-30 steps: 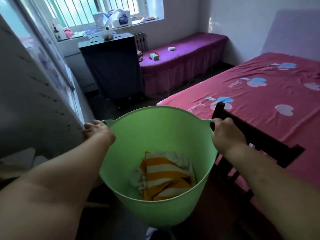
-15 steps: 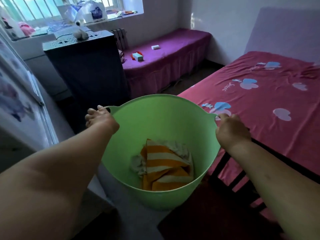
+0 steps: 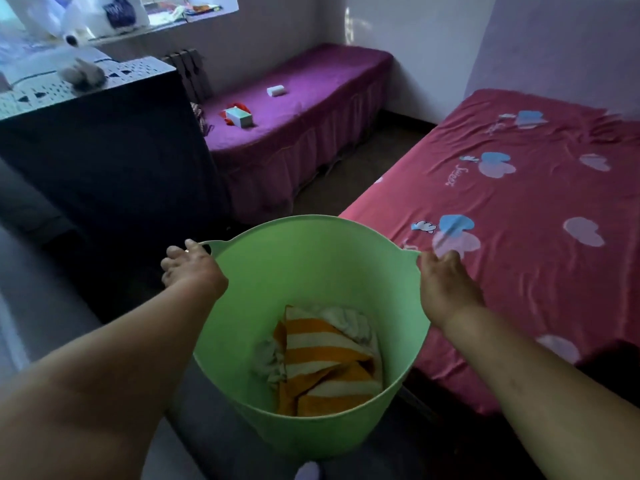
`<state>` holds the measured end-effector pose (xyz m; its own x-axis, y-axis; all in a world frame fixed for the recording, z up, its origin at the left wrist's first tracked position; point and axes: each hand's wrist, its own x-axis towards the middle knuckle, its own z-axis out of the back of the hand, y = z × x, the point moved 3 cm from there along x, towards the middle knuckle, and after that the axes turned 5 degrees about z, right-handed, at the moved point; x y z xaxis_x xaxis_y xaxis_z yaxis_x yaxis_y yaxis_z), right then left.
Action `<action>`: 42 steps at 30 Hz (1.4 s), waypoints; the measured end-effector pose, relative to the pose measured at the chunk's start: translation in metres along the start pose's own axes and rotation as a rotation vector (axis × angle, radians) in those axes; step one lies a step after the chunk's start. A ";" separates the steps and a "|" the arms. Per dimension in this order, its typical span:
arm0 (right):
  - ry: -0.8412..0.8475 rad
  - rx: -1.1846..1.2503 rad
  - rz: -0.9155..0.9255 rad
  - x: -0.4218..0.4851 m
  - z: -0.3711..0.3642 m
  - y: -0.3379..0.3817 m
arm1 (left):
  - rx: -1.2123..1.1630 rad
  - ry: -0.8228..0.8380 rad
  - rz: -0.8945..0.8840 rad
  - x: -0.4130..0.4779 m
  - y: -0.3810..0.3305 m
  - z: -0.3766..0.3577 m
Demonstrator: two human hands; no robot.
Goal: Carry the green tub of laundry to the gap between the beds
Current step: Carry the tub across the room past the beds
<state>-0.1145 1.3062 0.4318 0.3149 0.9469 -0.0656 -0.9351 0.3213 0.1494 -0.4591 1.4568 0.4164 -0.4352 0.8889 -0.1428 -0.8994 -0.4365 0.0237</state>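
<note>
The green tub hangs in front of me, held off the floor. Inside it lies laundry, an orange and white striped cloth over a pale one. My left hand grips the tub's left handle and my right hand grips the right handle. The pink bed with heart prints lies to the right. The purple bed stands along the far wall. Between them runs a dark strip of floor, the gap, just beyond the tub.
A tall dark cabinet stands on the left, with a pale patterned top and a soft toy. A green box and a small white block lie on the purple bed. A radiator sits below the window sill.
I have walked forward with the tub; the cabinet and both beds are nearer and the view has turned right. Both hands keep their grip on the handles.
</note>
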 end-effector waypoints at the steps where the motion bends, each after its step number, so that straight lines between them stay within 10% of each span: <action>1: 0.013 -0.020 -0.008 0.010 -0.002 0.010 | 0.003 0.008 -0.005 0.016 -0.004 0.001; 24: -0.174 0.053 0.022 0.254 0.018 0.155 | -0.080 -0.129 -0.053 0.265 -0.070 0.092; 42: -0.106 0.087 -0.386 0.509 -0.009 0.249 | 0.016 -0.012 -0.289 0.553 -0.233 0.116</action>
<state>-0.1884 1.8684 0.4269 0.6590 0.7515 -0.0322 -0.7293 0.6488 0.2171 -0.4948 2.0665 0.4468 -0.1609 0.9779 -0.1337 -0.9867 -0.1624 -0.0008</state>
